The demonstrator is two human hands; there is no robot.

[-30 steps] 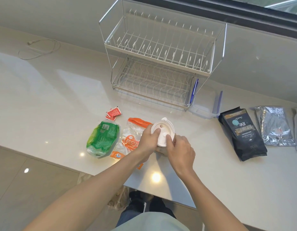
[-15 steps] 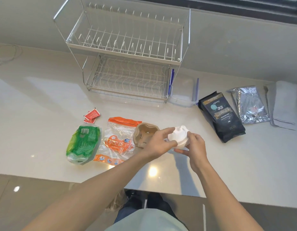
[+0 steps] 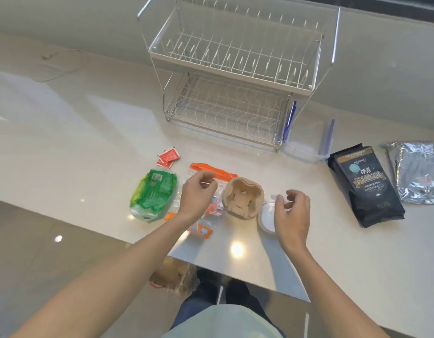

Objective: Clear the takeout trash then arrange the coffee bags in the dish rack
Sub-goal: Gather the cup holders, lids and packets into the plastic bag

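Note:
A brown pulp cup carrier [image 3: 243, 198] sits on the counter between my hands. A white plastic lid [image 3: 266, 217] lies just right of it, partly hidden under my right hand [image 3: 292, 216], which hovers over it with fingers apart and empty. My left hand [image 3: 196, 196] hangs open over a clear bag with orange print [image 3: 211, 172]. A green wrapper [image 3: 154, 195] and red sauce packets [image 3: 168, 156] lie to the left. A black coffee bag [image 3: 366, 187] and a silver foil bag [image 3: 417, 175] lie flat at the right. The two-tier wire dish rack [image 3: 235, 76] stands behind.
A clear plastic container with blue clips [image 3: 307, 145] stands right of the rack. A brown paper bag [image 3: 173, 278] sits on the floor below the counter's front edge [image 3: 235, 274]. A white cable [image 3: 56, 65] lies at the far left.
Both hands held the white lid above the counter; now it lies on the counter right of the cup carrier and both hands have let go and spread apart.

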